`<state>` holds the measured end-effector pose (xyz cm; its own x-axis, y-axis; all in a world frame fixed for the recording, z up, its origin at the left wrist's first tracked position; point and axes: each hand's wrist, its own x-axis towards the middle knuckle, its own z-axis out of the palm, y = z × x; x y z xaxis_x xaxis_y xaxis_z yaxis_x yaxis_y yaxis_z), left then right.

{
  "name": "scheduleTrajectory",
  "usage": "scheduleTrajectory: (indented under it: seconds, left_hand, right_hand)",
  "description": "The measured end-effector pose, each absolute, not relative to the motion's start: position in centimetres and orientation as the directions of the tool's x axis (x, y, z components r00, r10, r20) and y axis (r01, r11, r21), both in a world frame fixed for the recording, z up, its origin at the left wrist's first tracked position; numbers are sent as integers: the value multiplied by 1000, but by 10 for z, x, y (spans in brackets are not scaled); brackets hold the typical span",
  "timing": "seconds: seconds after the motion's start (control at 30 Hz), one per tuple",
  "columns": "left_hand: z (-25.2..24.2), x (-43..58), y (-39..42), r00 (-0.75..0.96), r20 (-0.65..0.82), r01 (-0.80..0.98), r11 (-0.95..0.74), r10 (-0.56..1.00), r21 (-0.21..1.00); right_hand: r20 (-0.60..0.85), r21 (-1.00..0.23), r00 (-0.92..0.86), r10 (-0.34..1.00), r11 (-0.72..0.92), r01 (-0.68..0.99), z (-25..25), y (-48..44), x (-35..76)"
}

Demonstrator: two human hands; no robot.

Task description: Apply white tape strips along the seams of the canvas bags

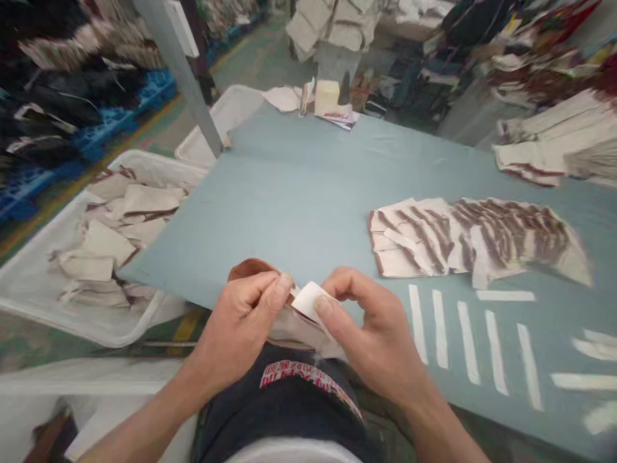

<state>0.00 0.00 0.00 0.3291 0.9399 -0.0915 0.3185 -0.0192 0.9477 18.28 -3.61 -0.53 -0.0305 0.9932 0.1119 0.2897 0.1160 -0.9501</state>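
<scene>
Pinching a cream, brown-edged fabric piece (294, 329) at the near edge of the blue-green bench (299, 186), the left hand (250, 315) steadies it while the right hand (376, 321) grips a flat white tab (307, 296) against it, apparently a join only partly made. Five loose white strips (468, 342) lie seemingly unused near that edge to the right, with a fanned row of similar pieces (419, 238) beyond them; past the left edge, a white plastic bin (31, 273) holds more, finished or not I cannot tell.

Workshop: broad worktable (299, 173), white bin (29, 283), fabric pieces (150, 199).
</scene>
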Motion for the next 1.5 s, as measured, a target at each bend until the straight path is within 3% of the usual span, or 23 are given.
scheduleTrajectory:
  seconds: [0.13,0.27,0.37,0.53,0.7,0.87,1.0,1.1,1.2,1.27,1.33,1.5]
  left_hand:
    - [-10,-6,-3,229,-6,363,-80,973,928]
    - [-5,-9,-4,339,-190,222,117,921,968]
    - [1,-7,-4,432,-299,172,247,851,953]
    - [2,-5,-5,344,-265,212,201,901,956]
    - [-2,-9,-4,366,-231,161,183,902,970]
    - [-13,-12,-4,386,-305,12,325,871,946]
    - [-21,-15,-9,377,-372,-78,429,848,900]
    - [-24,-15,-11,358,-412,-90,470,838,878]
    - [-26,-10,-12,286,-402,-103,445,870,889]
    - [-27,-6,-12,231,-390,-119,424,891,898]
    - [-29,-1,-11,201,-387,-138,417,900,898]
    - [-30,7,-11,189,-410,-164,440,892,883]
  right_hand:
    - [25,-988,-30,999,29,149,-8,-30,183]
    - [15,-988,-29,999,19,156,-7,-26,183]
    - [-1,-983,-125,992,22,184,-6,-23,184]
    - [-72,-981,-221,973,-29,193,-7,-18,188]
    - [-191,-981,-293,937,-185,50,-8,-13,191]
    - [-321,-919,-377,869,-382,-98,-7,-4,197]
    - [-326,-936,-357,875,-352,-9,-10,5,206]
    - [-159,-975,-155,975,-130,180,-11,4,209]
    - [270,-873,18,963,237,427,-8,-4,207]
    - [486,-727,-60,872,441,526,-7,-8,202]
    - [600,-574,-180,779,576,582,-9,-10,195]
    - [699,-297,-275,660,618,728,-32,-4,182]
